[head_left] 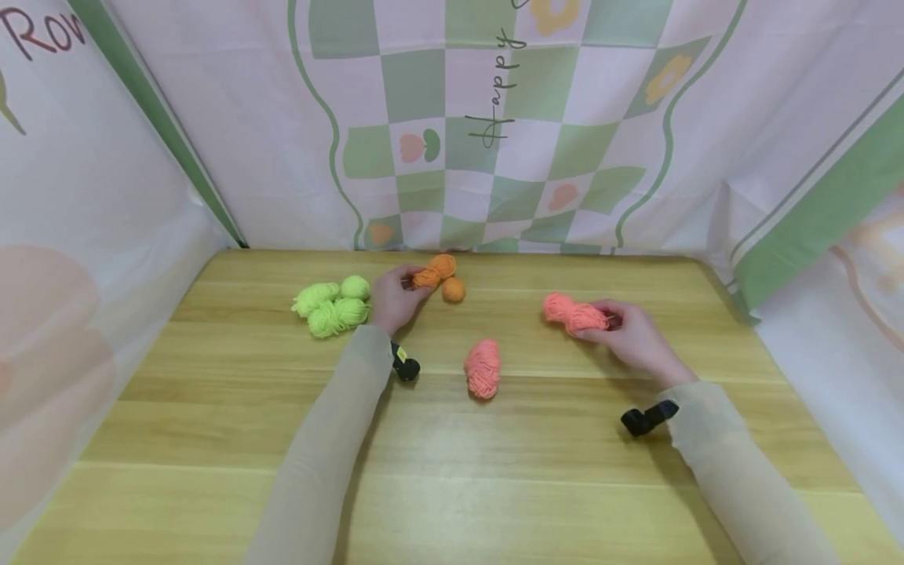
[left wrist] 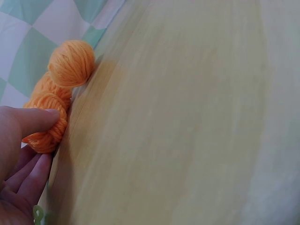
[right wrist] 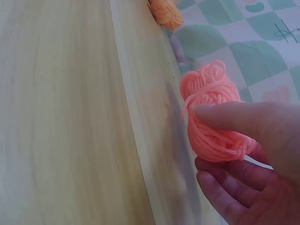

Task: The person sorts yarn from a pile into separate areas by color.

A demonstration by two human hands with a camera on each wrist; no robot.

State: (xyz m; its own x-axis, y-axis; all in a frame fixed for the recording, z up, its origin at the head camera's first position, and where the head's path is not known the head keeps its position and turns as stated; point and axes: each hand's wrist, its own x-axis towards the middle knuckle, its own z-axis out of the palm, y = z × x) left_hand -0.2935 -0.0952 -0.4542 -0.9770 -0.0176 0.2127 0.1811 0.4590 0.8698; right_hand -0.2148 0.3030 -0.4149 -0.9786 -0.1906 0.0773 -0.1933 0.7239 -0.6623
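At the back of the table, my left hand [head_left: 398,300] pinches the near end of an orange yarn skein [head_left: 439,268] between thumb and fingers. A small orange yarn ball [head_left: 454,289] sits just right of that skein; the left wrist view shows the orange ball [left wrist: 71,63] beyond the skein's far end. Over on the right, my right hand [head_left: 633,337] grips a coral-pink yarn skein [head_left: 568,312], thumb across its side. In the right wrist view, the pink skein [right wrist: 213,133] shows loose loops at its top, with a shadow on the wood beside it.
A second pink yarn skein [head_left: 483,369] lies mid-table between the arms. Left of my left hand is a cluster of lime-green yarn: two skeins [head_left: 337,318] and a ball [head_left: 355,287]. A printed curtain [head_left: 466,188] hangs behind the wooden table [head_left: 452,479] and along both sides.
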